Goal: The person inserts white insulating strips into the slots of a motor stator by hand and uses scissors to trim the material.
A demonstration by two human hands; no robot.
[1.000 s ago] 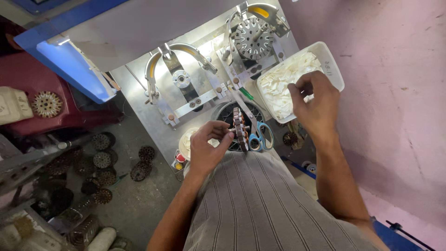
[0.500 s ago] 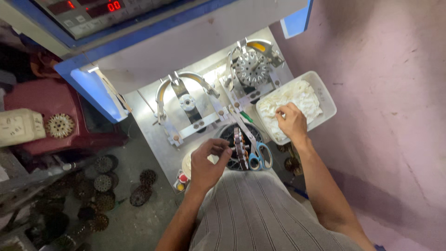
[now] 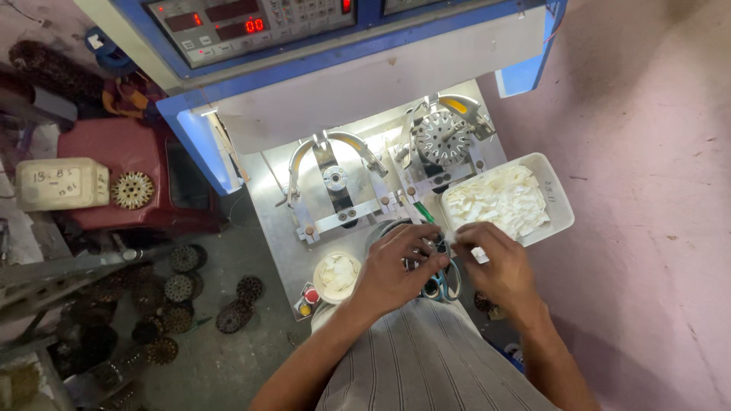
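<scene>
Your right hand [image 3: 499, 262] has left the tray [image 3: 560, 202] and met your left hand [image 3: 400, 266]. Its fingers pinch a white slip [image 3: 451, 239]; left fingers curl over the scissors [image 3: 445, 281], grip unclear.

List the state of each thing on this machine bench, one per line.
White tray: filled with white paper slips.
Left fixture: empty.
Right fixture: holds a round toothed metal core.
Small round tub: open, white pieces inside.
Left hand: fingers curled over a round part.
Right hand: pinching a white slip.
</scene>
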